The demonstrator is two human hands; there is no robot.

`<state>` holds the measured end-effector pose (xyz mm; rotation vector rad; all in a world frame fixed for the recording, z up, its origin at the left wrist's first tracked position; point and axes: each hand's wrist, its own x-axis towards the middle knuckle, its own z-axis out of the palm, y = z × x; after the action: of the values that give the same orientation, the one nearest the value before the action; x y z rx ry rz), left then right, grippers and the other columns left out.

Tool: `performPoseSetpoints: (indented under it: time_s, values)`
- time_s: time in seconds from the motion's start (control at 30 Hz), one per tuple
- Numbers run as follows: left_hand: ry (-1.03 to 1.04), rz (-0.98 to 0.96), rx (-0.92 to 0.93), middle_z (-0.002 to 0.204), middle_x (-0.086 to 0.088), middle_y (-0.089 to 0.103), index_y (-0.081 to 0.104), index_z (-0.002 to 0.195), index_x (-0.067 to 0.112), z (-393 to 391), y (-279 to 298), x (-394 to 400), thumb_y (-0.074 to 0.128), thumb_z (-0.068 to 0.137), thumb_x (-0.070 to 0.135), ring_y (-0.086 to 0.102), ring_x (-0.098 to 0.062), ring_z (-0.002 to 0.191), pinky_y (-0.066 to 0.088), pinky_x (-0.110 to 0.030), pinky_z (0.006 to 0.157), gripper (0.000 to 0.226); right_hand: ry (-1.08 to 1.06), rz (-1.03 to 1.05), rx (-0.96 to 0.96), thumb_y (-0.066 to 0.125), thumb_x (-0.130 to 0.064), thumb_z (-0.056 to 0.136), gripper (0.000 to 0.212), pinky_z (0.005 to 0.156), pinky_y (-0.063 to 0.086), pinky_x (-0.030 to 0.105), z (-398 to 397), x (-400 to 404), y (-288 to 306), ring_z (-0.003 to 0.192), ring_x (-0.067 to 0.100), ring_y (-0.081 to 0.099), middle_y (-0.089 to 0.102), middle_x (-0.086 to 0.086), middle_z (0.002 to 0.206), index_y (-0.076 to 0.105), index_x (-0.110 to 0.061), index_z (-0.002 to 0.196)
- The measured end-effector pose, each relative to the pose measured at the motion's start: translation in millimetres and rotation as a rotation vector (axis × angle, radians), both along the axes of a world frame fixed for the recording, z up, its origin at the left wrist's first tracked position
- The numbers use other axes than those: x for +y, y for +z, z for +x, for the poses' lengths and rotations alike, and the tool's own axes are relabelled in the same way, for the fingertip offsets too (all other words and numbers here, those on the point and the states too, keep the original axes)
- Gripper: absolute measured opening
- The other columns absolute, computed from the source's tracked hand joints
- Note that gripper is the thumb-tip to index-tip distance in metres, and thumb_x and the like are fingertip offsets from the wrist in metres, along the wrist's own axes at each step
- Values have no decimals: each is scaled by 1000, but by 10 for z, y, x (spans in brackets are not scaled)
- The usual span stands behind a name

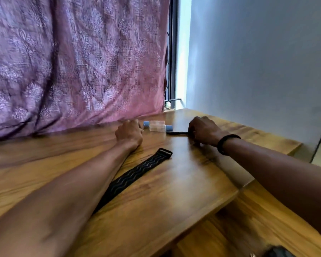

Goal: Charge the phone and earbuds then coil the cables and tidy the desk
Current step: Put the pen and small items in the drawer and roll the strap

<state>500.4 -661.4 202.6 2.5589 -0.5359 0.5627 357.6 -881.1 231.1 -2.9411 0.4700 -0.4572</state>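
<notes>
So the person has both arms stretched out over the wooden desk (pixel 174 182), hands up at the far side near the purple patterned curtain (pixel 72 62).

Right hand (pixel 204 131) is curled over the right end of a thin dark flat thing lying on the desk, which looks like the phone (pixel 177 133) seen edge-on. Fingers are bent down around its end, so that grip reads as holding or pinching it, though the fingertips themselves are hidden. There's a black band on that wrist.

Left hand (pixel 130 132) sits knuckles-up just left of a clear plastic case (pixel 157 126) with blue ends. Fingers are curled under, and honestly it's not possible to tell whether that grip has anything in it or is just resting on the wood. The frame is a bit blurry there too.

A black strap (pixel 137 175) with a wavy pattern and a buckle lies diagonally in the middle of the desk, partly under the left forearm.

As for progress: no charger, cable or earbuds can be made out anywhere, and nothing looks plugged in. The best guess is this is either very early or the charging gear is out of view. Coiling and tidying look like they're still to come, with the strap and case still loose on the desk.
</notes>
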Motion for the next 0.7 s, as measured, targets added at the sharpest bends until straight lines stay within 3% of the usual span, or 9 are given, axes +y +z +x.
performPoseSetpoints:
  time_s: [0.1, 0.27, 0.53, 0.6, 0.7]
  values:
    - [-39, -79, 31, 101, -1, 71, 72, 94, 18, -136, 18, 93, 74, 92, 30, 68, -21, 88, 60, -37, 78, 12, 8, -16, 14, 62, -1, 87, 23, 71, 47, 32, -207, -11, 8, 93, 35, 67, 68, 17, 111, 75, -14, 101]
    - [-162, -189, 66, 91, -2, 76, 70, 88, 21, -539, 26, 297, 76, 91, 25, 69, -18, 84, 60, -39, 81, 8, 0, -58, 26, 66, -9, 86, 24, 76, 49, 35, -772, 28, -12, 100, 31, 63, 64, 8, 113, 70, -23, 105]
    - [-531, -288, -24, 84, 2, 77, 71, 83, 24, -1767, 318, 321, 82, 85, 25, 72, -13, 72, 61, -36, 79, 11, -27, 5, -26, 62, -8, 89, 21, 85, 57, 45, -1992, 174, 17, 100, 29, 66, 70, 7, 107, 73, -20, 102]
    - [-647, -302, 11, 83, 0, 78, 74, 87, 16, -2168, 443, 216, 80, 86, 25, 73, -14, 70, 60, -30, 67, 11, -38, 48, -35, 66, -7, 88, 16, 78, 58, 39, -2317, 177, 66, 94, 25, 66, 69, 4, 100, 74, -18, 98]
    - [-820, -234, 69, 77, -1, 78, 73, 90, 10, -2718, 528, -12, 80, 87, 20, 72, -13, 58, 54, -26, 48, 13, -71, 121, 24, 71, -4, 88, 15, 61, 46, 17, -2722, 106, 118, 88, 19, 63, 68, 3, 96, 74, -13, 100]
